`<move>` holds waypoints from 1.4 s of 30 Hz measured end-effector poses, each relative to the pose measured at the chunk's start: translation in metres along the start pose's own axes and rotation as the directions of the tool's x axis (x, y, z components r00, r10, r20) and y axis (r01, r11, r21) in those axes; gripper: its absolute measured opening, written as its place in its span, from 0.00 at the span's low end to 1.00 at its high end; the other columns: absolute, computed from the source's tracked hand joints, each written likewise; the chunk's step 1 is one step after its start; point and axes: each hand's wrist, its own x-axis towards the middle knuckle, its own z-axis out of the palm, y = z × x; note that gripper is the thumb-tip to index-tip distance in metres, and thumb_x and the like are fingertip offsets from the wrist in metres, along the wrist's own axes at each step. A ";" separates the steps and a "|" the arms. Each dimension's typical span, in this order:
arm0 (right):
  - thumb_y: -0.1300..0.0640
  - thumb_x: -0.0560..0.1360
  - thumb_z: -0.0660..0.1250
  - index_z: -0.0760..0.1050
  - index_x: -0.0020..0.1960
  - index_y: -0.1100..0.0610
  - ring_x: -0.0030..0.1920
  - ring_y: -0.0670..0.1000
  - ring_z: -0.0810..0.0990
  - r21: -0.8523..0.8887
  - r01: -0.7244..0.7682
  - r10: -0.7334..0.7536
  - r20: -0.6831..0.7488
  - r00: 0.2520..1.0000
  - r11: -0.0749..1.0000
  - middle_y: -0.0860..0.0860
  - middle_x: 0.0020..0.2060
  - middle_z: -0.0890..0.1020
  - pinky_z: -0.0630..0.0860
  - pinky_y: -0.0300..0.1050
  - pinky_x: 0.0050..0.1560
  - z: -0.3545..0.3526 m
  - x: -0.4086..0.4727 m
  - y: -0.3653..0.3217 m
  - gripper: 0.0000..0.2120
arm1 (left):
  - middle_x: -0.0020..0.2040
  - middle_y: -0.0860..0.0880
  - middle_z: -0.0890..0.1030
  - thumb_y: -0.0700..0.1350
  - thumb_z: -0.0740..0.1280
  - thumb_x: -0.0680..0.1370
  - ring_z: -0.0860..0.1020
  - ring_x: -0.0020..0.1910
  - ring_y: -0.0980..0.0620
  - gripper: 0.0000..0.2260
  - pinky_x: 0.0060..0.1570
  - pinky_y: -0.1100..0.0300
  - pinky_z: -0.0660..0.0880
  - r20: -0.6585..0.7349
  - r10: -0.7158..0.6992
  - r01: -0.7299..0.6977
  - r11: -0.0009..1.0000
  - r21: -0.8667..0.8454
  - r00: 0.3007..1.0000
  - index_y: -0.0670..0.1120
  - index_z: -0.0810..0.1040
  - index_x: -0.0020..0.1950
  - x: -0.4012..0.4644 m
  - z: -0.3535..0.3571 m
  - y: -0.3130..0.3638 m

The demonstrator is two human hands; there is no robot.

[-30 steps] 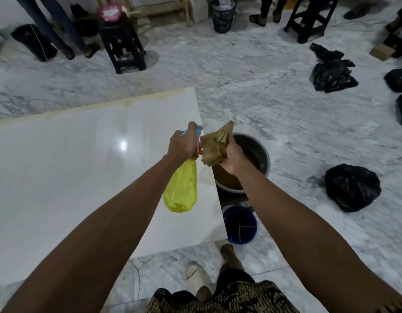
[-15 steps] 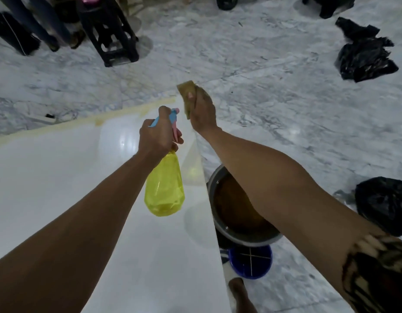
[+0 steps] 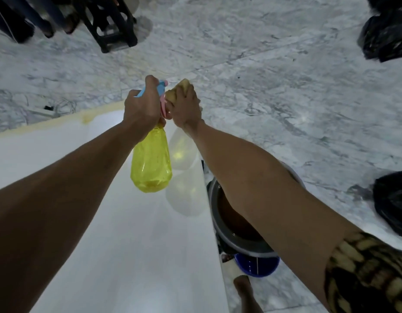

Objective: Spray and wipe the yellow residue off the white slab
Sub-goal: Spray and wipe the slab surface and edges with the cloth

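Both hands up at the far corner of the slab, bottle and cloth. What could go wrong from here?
1. The left hand holds the spray bottle nozzle right against the cloth in the right hand: spray may soak the cloth, not the yellow residue.
2. The right forearm hangs over the bucket of brown liquid: pulling back could knock it.

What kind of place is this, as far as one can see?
Probably an indoor workroom or hall used for cleaning stone slabs: a grey-veined marble floor, a white slab lying on it, a basin of brown liquid, and black bags around.
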 end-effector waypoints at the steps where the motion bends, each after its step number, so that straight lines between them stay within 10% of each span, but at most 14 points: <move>1: 0.43 0.81 0.58 0.59 0.77 0.60 0.74 0.64 0.61 -0.031 0.023 -0.024 -0.013 1.000 0.999 0.66 0.75 0.59 0.62 0.56 0.74 0.002 -0.002 0.002 0.31 | 0.33 0.42 0.81 0.55 0.61 0.81 0.81 0.34 0.42 0.19 0.25 0.61 0.73 -0.002 -0.006 0.006 1.000 -0.007 1.000 0.40 0.79 0.54 0.002 0.002 -0.001; 7: 0.40 0.73 0.32 0.61 0.76 0.59 0.73 0.69 0.59 -0.125 0.121 -0.125 -0.019 0.992 0.985 0.67 0.72 0.65 0.64 0.61 0.70 0.037 0.012 0.022 0.41 | 0.52 0.31 0.84 0.64 0.61 0.69 0.84 0.38 0.40 0.33 0.27 0.59 0.75 -0.008 -0.032 0.033 0.999 0.014 0.999 0.41 0.79 0.63 -0.006 0.014 -0.002; 12: 0.47 0.79 0.61 0.62 0.75 0.59 0.75 0.66 0.58 -0.065 0.094 -0.093 0.011 0.996 0.993 0.66 0.76 0.60 0.62 0.58 0.74 0.022 -0.043 0.022 0.29 | 0.48 0.42 0.80 0.67 0.62 0.62 0.82 0.40 0.43 0.37 0.37 0.51 0.79 -0.031 -0.081 0.082 0.996 0.020 0.996 0.45 0.85 0.61 -0.030 0.019 -0.003; 17: 0.47 0.81 0.62 0.61 0.78 0.59 0.78 0.63 0.55 0.028 0.109 -0.109 -0.016 0.994 0.994 0.61 0.78 0.58 0.55 0.60 0.76 0.015 -0.096 0.026 0.30 | 0.48 0.45 0.78 0.67 0.61 0.61 0.81 0.41 0.45 0.37 0.38 0.51 0.77 -0.032 -0.082 0.084 0.995 0.045 0.996 0.46 0.86 0.60 -0.061 0.017 -0.012; 24: 0.37 0.74 0.28 0.58 0.79 0.56 0.78 0.69 0.50 -0.252 0.146 -0.134 0.065 0.989 0.957 0.62 0.77 0.60 0.53 0.62 0.77 0.054 -0.144 0.048 0.43 | 0.29 0.47 0.80 0.58 0.60 0.78 0.81 0.32 0.44 0.24 0.31 0.57 0.75 -0.059 -0.063 0.066 0.997 0.044 0.996 0.45 0.85 0.63 -0.121 -0.001 -0.044; 31: 0.42 0.82 0.54 0.55 0.80 0.56 0.78 0.69 0.47 -0.388 0.227 -0.215 0.075 0.974 0.893 0.64 0.78 0.55 0.50 0.61 0.78 0.066 -0.232 0.065 0.31 | 0.57 0.32 0.81 0.67 0.60 0.65 0.85 0.45 0.38 0.31 0.34 0.53 0.79 -0.058 -0.104 0.108 0.993 0.056 0.993 0.50 0.87 0.56 -0.213 -0.011 -0.087; 38: 0.45 0.77 0.64 0.52 0.80 0.62 0.77 0.72 0.48 -0.397 0.267 -0.218 0.164 0.962 0.878 0.66 0.78 0.56 0.43 0.64 0.77 0.080 -0.326 0.086 0.40 | 0.60 0.33 0.83 0.70 0.59 0.59 0.84 0.37 0.42 0.41 0.32 0.56 0.78 -0.069 -0.183 0.186 0.982 0.034 0.981 0.45 0.83 0.61 -0.320 -0.012 -0.147; 42: 0.45 0.76 0.65 0.50 0.80 0.61 0.77 0.72 0.47 -0.374 0.246 -0.195 0.168 0.966 0.895 0.66 0.78 0.55 0.45 0.63 0.77 0.087 -0.372 0.097 0.42 | 0.60 0.35 0.82 0.65 0.62 0.74 0.82 0.37 0.43 0.23 0.31 0.56 0.77 -0.086 -0.223 0.226 0.974 0.029 0.971 0.46 0.76 0.53 -0.366 -0.009 -0.171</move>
